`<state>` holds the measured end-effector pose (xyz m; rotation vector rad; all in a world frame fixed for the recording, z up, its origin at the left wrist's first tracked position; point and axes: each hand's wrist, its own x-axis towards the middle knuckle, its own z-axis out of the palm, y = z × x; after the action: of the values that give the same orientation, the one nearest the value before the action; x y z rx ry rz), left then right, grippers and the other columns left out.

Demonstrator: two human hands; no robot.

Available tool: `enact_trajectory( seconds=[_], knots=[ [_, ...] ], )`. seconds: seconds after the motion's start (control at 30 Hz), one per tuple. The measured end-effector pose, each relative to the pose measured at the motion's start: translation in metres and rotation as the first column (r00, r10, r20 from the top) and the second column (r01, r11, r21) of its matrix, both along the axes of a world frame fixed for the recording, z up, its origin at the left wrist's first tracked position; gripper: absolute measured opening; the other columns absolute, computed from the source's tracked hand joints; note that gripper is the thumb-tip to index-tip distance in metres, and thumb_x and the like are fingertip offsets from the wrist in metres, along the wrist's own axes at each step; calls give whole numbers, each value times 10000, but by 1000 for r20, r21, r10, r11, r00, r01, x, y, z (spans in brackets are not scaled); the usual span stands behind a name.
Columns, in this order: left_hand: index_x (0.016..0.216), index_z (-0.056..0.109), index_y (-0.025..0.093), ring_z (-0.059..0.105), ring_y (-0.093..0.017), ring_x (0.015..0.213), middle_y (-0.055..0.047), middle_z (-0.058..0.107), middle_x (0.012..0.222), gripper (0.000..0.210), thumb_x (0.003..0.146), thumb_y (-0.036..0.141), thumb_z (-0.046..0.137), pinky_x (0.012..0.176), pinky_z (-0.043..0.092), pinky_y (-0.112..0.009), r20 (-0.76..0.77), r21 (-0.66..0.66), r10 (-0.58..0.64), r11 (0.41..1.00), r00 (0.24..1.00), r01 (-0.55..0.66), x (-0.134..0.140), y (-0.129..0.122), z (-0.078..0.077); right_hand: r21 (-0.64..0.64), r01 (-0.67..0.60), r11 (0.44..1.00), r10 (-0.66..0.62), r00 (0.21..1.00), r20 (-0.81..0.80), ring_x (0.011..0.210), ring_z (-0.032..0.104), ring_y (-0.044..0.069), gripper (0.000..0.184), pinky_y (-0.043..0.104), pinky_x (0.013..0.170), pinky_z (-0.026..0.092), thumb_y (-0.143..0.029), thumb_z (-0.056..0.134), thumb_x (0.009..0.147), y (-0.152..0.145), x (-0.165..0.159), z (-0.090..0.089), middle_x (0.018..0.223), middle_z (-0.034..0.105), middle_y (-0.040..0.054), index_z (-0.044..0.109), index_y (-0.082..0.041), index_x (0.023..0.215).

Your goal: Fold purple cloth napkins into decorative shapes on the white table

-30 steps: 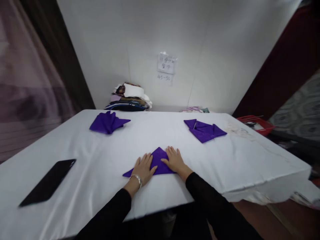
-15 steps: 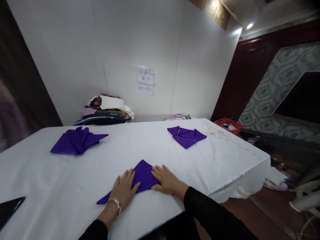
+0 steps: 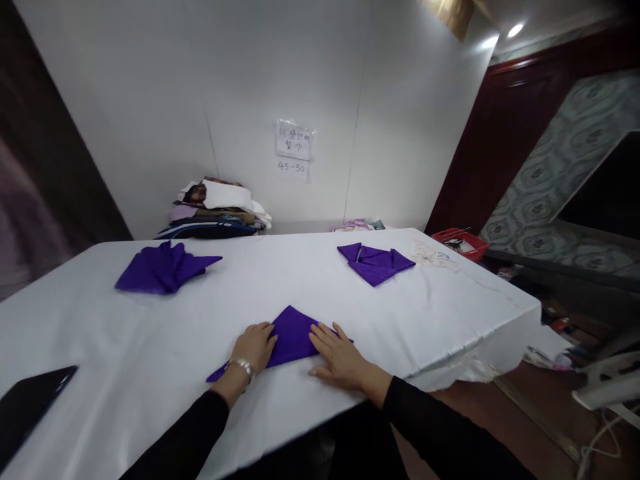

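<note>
A purple cloth napkin [image 3: 293, 337], folded into a wide triangle with its peak pointing away from me, lies on the white-covered table near its front edge. My left hand [image 3: 254, 347], a silver bracelet at its wrist, has its fingers curled in and the thumb close to them at the napkin's left side. The napkin's left tip sticks out beyond that wrist. On the right side my right hand [image 3: 340, 357] rests flat with fingers stretched over the cloth, hiding part of it; the right tip shows just past the fingers.
Two more folded purple napkins lie farther back, a fanned one [image 3: 163, 270] at left and a flatter one [image 3: 376, 263] at right. A black flat object [image 3: 35, 407] sits at the left front. Behind the table are stacked clothes [image 3: 215, 210] and a red basket [image 3: 463, 245].
My left hand has gone from lying flat to curled fingers at the napkin's left side. My right hand has slid slightly, uncovering the right tip. The view has shifted a little.
</note>
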<state>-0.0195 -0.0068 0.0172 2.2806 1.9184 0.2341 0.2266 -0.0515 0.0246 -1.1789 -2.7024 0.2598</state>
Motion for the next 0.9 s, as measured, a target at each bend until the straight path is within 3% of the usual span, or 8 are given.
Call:
enact_trajectory(
  seconds=[0.07, 0.2, 0.33, 0.47, 0.67, 0.77, 0.9],
  knots=[
    [1114, 592, 152, 516, -241, 1085, -119, 583, 1163, 342, 835, 245, 417, 938, 373, -349, -5, -12, -2, 1000, 1000, 2, 4, 2, 10, -30, -41, 999, 41, 999, -9, 1367, 125, 234, 731, 452, 1102, 53, -593, 332, 866, -4, -12, -5, 1472, 224, 117, 199, -141, 1426],
    [1159, 544, 170, 540, -227, 1074, -124, 574, 1178, 364, 802, 195, 478, 889, 400, -317, 106, -159, 162, 977, 981, -144, 9, 9, 22, -61, -28, 998, 27, 1000, -16, 1355, 181, 239, 661, 455, 1095, 95, -536, 348, 886, -2, -15, -14, 1458, 266, 112, 236, -159, 1417],
    [1132, 553, 185, 592, -242, 995, -110, 649, 1062, 369, 767, 244, 544, 809, 436, -319, 148, -260, 273, 938, 951, -229, 5, 12, 20, -26, -51, 998, 50, 998, -26, 1346, 211, 233, 585, 462, 1088, 117, -477, 350, 905, 8, -6, -16, 1443, 303, 105, 289, -171, 1399],
    [1124, 549, 209, 595, -226, 990, -79, 666, 1036, 387, 742, 263, 578, 805, 432, -299, 224, -273, 367, 913, 903, -303, -7, 9, 15, 31, -97, 995, 98, 995, -9, 1333, 251, 210, 477, 459, 1085, 136, -380, 346, 926, 33, -1, -17, 1418, 358, 89, 366, -190, 1363],
    [1107, 557, 164, 623, -195, 913, -78, 680, 968, 379, 740, 253, 584, 757, 450, -258, 356, -317, 536, 840, 765, -441, -31, 5, 12, 121, -62, 991, 59, 998, 28, 1313, 292, 237, 410, 476, 1073, 160, -242, 363, 918, 73, -25, -14, 1380, 416, 104, 444, -164, 1312],
    [1145, 532, 143, 645, -179, 815, -65, 691, 890, 432, 728, 234, 599, 697, 470, -243, 421, -362, 584, 810, 694, -461, -34, -6, 11, 98, -43, 994, 44, 999, -6, 1308, 298, 238, 447, 463, 1066, 192, -204, 367, 902, 57, -53, -16, 1390, 398, 123, 396, -133, 1342],
    [1262, 418, 102, 655, -158, 705, -47, 693, 801, 563, 736, 204, 590, 617, 491, -224, 492, -431, 604, 795, 627, -427, -30, -28, 7, 61, -191, 980, 195, 979, -54, 1298, 306, 222, 498, 456, 1072, 175, -235, 406, 884, 9, -86, -22, 1383, 410, 117, 340, -147, 1370]
  ],
)
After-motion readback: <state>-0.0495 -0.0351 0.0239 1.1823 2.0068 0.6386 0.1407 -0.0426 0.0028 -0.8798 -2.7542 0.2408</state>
